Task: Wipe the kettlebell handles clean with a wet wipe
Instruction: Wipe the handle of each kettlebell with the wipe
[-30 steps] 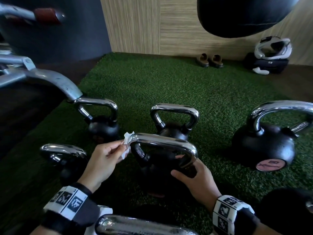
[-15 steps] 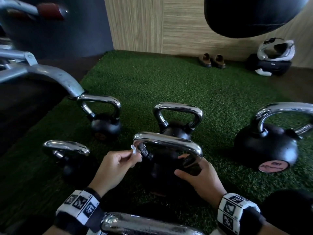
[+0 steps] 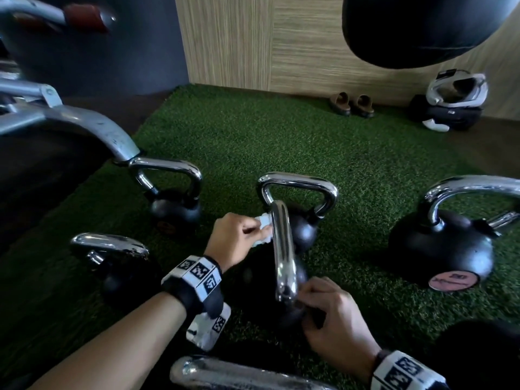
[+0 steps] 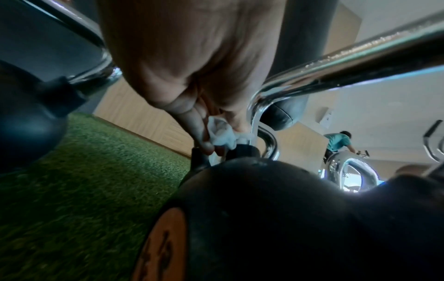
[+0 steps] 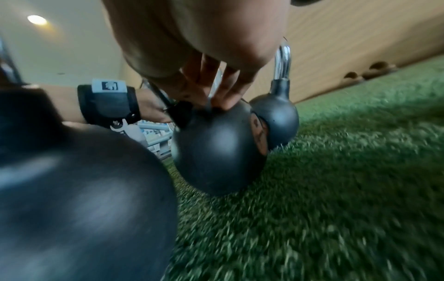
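Kettlebells x6 on green turf [image 3: 281,142], chrome handles, 1 at btm edge only partly in view, wet wipe [image 3: 264,229] x1, sandals x2 (1 pr), helmet [image 3: 457,88] x1, punch bag [image 3: 416,29] x1

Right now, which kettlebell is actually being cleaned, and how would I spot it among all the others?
Start at the green turf mat and find the cluster of black kettlebells with chrome handles. The kettlebell between the two hands is the one. Only its handle runs toward the viewer, with a white wet wipe pressed against it by the left hand.
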Motion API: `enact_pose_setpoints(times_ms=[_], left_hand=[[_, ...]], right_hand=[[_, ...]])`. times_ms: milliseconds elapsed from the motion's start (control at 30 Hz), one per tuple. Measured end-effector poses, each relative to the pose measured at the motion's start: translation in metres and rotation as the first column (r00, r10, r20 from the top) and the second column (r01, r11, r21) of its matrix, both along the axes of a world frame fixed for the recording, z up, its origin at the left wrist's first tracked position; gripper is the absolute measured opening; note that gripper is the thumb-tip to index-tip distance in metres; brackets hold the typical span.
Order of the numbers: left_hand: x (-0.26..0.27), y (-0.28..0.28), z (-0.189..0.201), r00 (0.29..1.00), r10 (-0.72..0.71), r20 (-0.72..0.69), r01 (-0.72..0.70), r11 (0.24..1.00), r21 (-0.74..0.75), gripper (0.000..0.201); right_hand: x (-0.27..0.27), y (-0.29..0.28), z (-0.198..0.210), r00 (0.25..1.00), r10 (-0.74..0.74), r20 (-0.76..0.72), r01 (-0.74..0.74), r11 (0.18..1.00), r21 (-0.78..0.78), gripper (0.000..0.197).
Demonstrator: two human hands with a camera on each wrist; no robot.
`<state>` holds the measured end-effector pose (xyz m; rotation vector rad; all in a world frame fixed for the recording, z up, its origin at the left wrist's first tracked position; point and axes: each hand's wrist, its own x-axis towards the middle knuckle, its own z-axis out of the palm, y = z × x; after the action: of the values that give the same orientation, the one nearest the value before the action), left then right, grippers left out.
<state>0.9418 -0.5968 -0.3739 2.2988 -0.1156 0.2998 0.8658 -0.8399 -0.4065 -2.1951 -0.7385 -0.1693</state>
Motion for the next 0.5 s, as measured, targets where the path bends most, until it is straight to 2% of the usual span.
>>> enact_pose_setpoints(times_ms=[100,133,200,233,300,333,400,500], left_hand=[[0.005,0.003,0.007,0.987,-0.103,-0.126,0.104,0.995,0.001,0.040],[0.004,0.007,0.007,0.972,-0.172,-0.162,0.167,0.985,-0.047,0.036],[0.002,0.013,0.000,0.950,-0.267,-0.160,0.246,0.959,-0.139,0.027],[0.000,0.013,-0.005,0.957,-0.257,-0.135,0.238,0.960,-0.147,0.022],[-0.003,0.008,-0.014,0.984,-0.153,-0.086,0.140,0.980,-0.142,0.012],[-0.004,0.004,-0.016,0.994,-0.084,-0.070,0.073,0.987,-0.142,0.012],[-0.005,-0.002,-0.013,0.997,-0.018,-0.069,0.008,0.991,-0.135,0.013],[-0.006,-0.010,0.005,1.000,0.024,0.019,-0.020,0.985,-0.172,0.011]], right_hand=[[0.020,-0.002,0.007,0.998,0.016,-0.053,-0.017,1.000,-0.019,0.050],[0.028,-0.002,0.009,0.995,-0.006,-0.098,0.004,1.000,-0.018,0.048],[0.040,0.002,0.010,0.984,-0.071,-0.166,0.069,0.997,-0.014,0.029],[0.043,0.005,0.009,0.975,-0.091,-0.202,0.089,0.996,-0.019,0.036],[0.050,0.015,0.005,0.949,-0.074,-0.305,0.074,0.997,-0.012,0.079],[0.052,0.019,0.004,0.928,-0.068,-0.366,0.070,0.998,-0.008,0.092],[0.054,0.023,0.006,0.895,-0.066,-0.442,0.076,0.997,0.005,0.102],[0.053,0.024,0.003,0.891,-0.071,-0.449,0.088,0.996,0.019,0.102]])
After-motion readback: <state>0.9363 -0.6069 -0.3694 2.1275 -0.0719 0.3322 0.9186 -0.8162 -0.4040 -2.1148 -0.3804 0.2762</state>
